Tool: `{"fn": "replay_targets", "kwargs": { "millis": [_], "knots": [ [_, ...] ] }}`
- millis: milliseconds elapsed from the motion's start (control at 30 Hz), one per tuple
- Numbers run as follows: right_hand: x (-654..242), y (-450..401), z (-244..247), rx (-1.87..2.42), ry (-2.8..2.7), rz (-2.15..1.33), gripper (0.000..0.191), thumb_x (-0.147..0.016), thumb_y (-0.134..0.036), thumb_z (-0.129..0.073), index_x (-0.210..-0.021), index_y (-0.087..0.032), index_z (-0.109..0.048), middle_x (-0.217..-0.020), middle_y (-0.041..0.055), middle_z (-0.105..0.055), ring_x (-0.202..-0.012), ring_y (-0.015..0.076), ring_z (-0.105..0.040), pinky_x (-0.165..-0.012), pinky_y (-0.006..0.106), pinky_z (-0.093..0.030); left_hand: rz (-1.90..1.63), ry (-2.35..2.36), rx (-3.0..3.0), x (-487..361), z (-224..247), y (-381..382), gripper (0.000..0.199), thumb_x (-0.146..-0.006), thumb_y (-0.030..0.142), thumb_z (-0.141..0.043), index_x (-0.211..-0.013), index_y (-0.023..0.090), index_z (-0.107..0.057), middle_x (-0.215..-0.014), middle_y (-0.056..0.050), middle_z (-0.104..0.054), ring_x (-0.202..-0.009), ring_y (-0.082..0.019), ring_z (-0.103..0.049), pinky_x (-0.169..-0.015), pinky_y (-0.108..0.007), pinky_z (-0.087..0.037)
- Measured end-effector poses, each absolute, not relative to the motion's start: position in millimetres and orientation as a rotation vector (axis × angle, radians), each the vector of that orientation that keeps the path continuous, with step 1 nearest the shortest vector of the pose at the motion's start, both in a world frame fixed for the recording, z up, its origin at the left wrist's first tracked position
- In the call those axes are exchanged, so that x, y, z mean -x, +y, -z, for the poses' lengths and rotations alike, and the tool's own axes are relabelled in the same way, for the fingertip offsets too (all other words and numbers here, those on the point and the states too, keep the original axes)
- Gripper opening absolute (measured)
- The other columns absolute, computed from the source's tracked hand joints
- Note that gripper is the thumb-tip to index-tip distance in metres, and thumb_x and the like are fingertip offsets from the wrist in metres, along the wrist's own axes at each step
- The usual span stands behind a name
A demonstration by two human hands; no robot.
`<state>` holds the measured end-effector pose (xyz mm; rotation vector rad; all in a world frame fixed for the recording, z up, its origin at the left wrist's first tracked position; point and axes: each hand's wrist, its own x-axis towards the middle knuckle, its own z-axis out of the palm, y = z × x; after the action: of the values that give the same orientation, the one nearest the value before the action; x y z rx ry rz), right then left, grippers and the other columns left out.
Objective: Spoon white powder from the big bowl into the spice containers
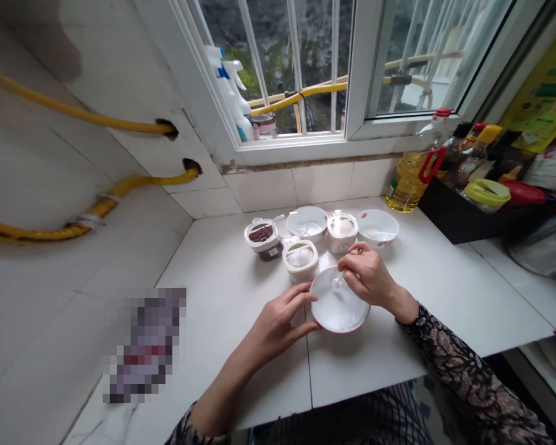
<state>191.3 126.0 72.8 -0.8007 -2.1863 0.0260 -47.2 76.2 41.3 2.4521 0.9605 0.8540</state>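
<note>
A white bowl (327, 300) with a reddish rim stands on the counter, white stuff at its bottom. My left hand (280, 318) steadies it, fingers and thumb gripping its left side. Inside the bowl dips a small pale spoon (336, 283), pinched in the fingers of my right hand (368, 276). Just behind sits a lidded seasoning jar (301, 259) of white contents. Farther back are a jar of dark reddish grains (262, 237) and another pale jar (342, 232). Two more white bowls, a left one (306, 224) and a right one (378, 226), stand behind.
An oil bottle (410, 176) stands by the window, left of a black box (449, 213) holding sauce bottles and a yellow-green lidded jar (486, 194). A pixelated dark object (148, 346) lies at the left. Yellow pipes (134, 185) run along the wall.
</note>
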Motion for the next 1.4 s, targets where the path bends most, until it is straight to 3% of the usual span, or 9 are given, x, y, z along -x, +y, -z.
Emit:
{"fn": "replay_targets", "kwargs": {
  "millis": [300,567,1100,1267,1400],
  "knots": [
    [-194,121,-82,0.754,-2.146,-0.199,0.021,-0.081,-0.009,-0.042,-0.071,-0.022,-0.055,-0.055,-0.0043,-0.055,-0.050,0.0132,-0.046,-0.080,0.036,-0.046,-0.875,0.955,-2.431,47,-42,76,0.031,-0.088,0.038,-0.067,-0.112,0.020,-0.059,-0.126,-0.014,-0.062,-0.114,-0.027,-0.063,-0.089,-0.042,-0.057],
    [-203,112,-96,0.736,-2.195,-0.559,0.022,-0.080,-0.009,-0.041,-0.069,-0.022,-0.055,-0.063,0.0013,-0.059,-0.074,0.0191,-0.054,-0.068,0.031,-0.048,-0.861,0.951,-2.444,48,-42,77,0.031,-0.089,0.038,-0.066,-0.113,0.020,-0.059,-0.126,-0.015,-0.062,-0.114,-0.027,-0.064,-0.088,-0.041,-0.058],
    [-194,111,-91,0.644,-2.288,-0.704,0.022,-0.082,-0.009,-0.037,-0.072,-0.022,-0.053,-0.062,-0.0024,-0.058,-0.059,0.0140,-0.048,-0.080,0.035,-0.047,-0.854,0.945,-2.452,49,-42,77,0.032,-0.091,0.040,-0.063,-0.115,0.020,-0.058,-0.128,-0.015,-0.061,-0.115,-0.028,-0.063,-0.089,-0.042,-0.058],
    [-194,112,-89,0.874,-2.100,-0.888,0.022,-0.078,-0.012,-0.040,-0.067,-0.021,-0.056,-0.052,-0.0004,-0.055,-0.069,0.0185,-0.054,-0.066,0.030,-0.046,-0.860,0.937,-2.462,48,-42,77,0.031,-0.090,0.038,-0.063,-0.114,0.019,-0.058,-0.127,-0.015,-0.061,-0.115,-0.027,-0.063,-0.089,-0.041,-0.058],
    [-194,117,-86,1.027,-1.844,-1.098,0.020,-0.077,-0.016,-0.042,-0.065,-0.019,-0.058,-0.048,-0.0022,-0.053,-0.052,0.0136,-0.050,-0.053,0.025,-0.040,-0.868,0.930,-2.473,48,-42,77,0.031,-0.091,0.039,-0.063,-0.113,0.018,-0.058,-0.126,-0.016,-0.062,-0.115,-0.028,-0.063,-0.089,-0.041,-0.058]
  ]
}}
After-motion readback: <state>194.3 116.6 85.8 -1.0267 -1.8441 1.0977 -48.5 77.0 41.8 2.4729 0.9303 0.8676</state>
